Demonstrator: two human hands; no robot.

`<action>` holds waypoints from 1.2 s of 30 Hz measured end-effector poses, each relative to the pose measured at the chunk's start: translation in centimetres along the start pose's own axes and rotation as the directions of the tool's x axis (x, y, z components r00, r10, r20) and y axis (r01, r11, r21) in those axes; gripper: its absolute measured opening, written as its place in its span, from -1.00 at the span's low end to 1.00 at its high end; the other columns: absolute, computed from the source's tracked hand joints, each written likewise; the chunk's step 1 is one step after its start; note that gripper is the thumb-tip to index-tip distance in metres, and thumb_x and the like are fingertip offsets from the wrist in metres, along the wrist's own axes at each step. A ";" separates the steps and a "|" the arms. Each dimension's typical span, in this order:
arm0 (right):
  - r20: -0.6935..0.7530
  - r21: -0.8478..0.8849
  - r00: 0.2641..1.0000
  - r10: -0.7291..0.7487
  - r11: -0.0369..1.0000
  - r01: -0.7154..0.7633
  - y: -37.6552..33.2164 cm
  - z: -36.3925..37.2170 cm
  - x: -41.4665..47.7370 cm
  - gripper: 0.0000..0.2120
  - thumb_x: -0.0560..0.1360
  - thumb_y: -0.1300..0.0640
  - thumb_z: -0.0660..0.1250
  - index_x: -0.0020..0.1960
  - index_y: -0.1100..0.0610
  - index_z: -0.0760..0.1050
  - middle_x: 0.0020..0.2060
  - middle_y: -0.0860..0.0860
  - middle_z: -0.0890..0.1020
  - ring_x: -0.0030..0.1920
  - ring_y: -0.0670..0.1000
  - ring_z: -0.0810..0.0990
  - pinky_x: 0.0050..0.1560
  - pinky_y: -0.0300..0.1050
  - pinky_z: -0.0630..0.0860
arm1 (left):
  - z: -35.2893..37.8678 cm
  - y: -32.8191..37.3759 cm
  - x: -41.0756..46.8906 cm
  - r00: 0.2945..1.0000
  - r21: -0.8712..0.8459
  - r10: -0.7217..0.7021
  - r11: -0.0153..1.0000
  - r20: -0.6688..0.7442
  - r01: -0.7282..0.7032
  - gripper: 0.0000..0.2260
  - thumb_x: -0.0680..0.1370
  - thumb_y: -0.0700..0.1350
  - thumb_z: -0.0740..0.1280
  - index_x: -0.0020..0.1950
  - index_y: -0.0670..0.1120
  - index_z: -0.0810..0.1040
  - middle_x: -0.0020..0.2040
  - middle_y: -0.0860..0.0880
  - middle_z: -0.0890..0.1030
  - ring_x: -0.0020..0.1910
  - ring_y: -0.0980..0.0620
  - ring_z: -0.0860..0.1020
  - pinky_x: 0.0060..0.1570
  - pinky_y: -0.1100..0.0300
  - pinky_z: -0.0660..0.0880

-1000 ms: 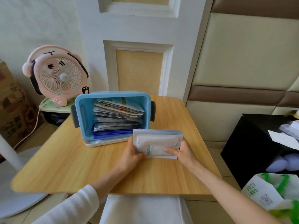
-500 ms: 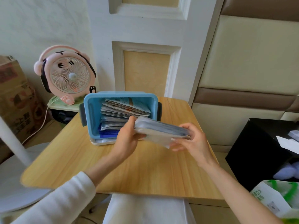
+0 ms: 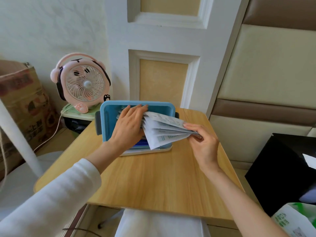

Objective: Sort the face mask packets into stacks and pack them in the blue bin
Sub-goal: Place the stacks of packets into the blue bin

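The blue bin (image 3: 109, 117) lies tipped on its side on the wooden table (image 3: 153, 182), its opening facing me. My right hand (image 3: 201, 139) pinches the right end of a fanned stack of white face mask packets (image 3: 162, 132), whose left end reaches into the bin's opening. My left hand (image 3: 128, 125) lies flat with straight fingers inside the opening, pressing on the packets stored there, which it mostly hides. A strip of dark blue packets (image 3: 140, 144) shows at the bin's lower edge.
A pink desk fan (image 3: 82, 84) stands on a small stand left of the table, with a cardboard box (image 3: 22, 103) further left. A black box (image 3: 282, 168) and a green-printed bag (image 3: 297, 221) are at the right. White cloth (image 3: 160, 224) lies below the table's near edge.
Both hands lifted the white packet stack off the table and carried it to the bin's opening. The left hand let go and now presses into the bin; the stack has fanned out.
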State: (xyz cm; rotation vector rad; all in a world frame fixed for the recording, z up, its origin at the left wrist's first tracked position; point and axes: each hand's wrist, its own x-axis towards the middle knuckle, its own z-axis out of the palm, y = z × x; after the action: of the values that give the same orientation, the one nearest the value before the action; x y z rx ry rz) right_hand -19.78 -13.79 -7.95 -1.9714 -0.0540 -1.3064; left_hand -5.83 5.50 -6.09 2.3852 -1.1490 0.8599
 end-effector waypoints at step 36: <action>0.226 -0.623 0.932 -0.283 0.693 0.362 0.6 11.1 4.5 -0.77 0.27 0.30 0.46 -0.09 0.10 0.67 -0.28 0.00 0.70 -0.38 0.03 0.63 -0.42 -0.22 0.45 | 2.7 -3.6 -0.6 0.964 -0.017 -0.144 0.988 0.222 0.151 -0.34 0.46 0.31 -0.12 0.43 0.01 0.34 0.36 -0.04 0.46 0.36 -0.09 0.37 0.33 -0.01 0.31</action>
State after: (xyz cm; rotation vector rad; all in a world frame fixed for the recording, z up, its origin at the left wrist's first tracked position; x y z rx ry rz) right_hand -8.76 -9.11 -6.78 -2.7437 0.0093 -1.5843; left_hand -2.27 6.54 -8.73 2.5497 -1.0370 0.5338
